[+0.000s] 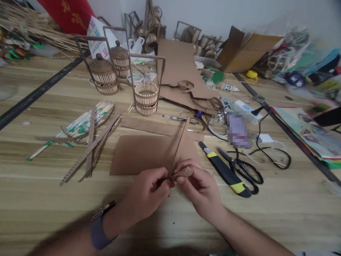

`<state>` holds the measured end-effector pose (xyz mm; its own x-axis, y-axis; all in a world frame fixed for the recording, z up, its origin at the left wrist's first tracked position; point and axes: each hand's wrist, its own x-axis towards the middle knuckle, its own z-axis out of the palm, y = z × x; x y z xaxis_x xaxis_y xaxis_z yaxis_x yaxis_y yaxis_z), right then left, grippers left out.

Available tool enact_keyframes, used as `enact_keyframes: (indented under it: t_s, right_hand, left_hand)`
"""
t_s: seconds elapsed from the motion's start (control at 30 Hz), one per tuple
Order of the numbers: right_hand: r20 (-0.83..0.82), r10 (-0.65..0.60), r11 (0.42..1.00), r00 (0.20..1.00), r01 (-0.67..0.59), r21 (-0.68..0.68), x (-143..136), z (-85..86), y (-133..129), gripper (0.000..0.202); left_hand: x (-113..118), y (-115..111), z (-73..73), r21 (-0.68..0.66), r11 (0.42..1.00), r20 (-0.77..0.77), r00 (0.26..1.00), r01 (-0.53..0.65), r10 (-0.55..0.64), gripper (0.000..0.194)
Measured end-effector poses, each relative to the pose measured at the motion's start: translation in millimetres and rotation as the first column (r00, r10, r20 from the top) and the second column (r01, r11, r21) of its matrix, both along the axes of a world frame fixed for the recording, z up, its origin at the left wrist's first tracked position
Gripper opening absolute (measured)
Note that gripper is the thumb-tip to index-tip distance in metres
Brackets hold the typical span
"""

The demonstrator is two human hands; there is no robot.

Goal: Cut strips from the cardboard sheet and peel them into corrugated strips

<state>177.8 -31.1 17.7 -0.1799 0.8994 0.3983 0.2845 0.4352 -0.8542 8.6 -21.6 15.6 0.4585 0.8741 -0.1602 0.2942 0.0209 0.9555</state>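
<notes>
My left hand (pixel 152 186) and my right hand (pixel 200 186) meet over the table's near middle, fingers pinched together. Between them is a narrow cardboard strip (pixel 180 142), its long end slanting up and away to the right. The near end is bent small between my fingertips, where part of it is hidden. Both hands are closed on this strip. Just beyond them lies a flat brown cardboard sheet (pixel 143 153). To the right of my right hand are a black and yellow utility knife (pixel 225 171) and black-handled scissors (pixel 241 166).
Corrugated strips (pixel 90 149) and a packet of sticks (pixel 89 119) lie left. A small stick-walled bucket (pixel 146 99) with a tall handle stands beyond the sheet, near lidded buckets (pixel 104 76). Cables (pixel 262 151) lie right; an open cardboard box (pixel 248 50) stands behind.
</notes>
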Motion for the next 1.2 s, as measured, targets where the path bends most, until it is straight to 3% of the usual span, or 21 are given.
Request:
enact_keyframes:
  t_s: [0.2, 0.53, 0.73, 0.97, 1.2]
  right_hand:
    - [0.116, -0.053, 0.990, 0.992, 0.037, 0.134, 2, -1.4, -1, 0.012]
    - [0.315, -0.159, 0.900, 0.936, 0.006, 0.437, 1, -4.7, -1, 0.016]
    - [0.287, -0.110, 0.920, 0.952, -0.012, 0.393, 1, -1.3, -3, 0.016]
    - [0.105, -0.088, 0.986, 0.991, 0.071, 0.149, 2, -0.3, -4, 0.015]
    - [0.201, -0.057, 0.953, 0.978, -0.006, 0.302, 1, -3.7, -3, 0.018]
  left_hand:
    - [-2, 1, -4.4, 0.006, 1.000, 0.029, 1.000, 0.004, -0.005, 0.026]
    - [0, 0, -12.0, 0.076, 0.996, 0.059, 0.997, -0.044, 0.040, 0.028]
    - [-1, -2, -10.3, 0.133, 0.990, 0.045, 0.998, -0.045, 0.039, 0.031]
    - [-4, 1, -4.7, 0.316, 0.948, -0.086, 0.996, 0.030, -0.003, 0.030]
    - [-4, 4, -10.2, 0.153, 0.987, 0.031, 0.998, 0.041, -0.046, 0.032]
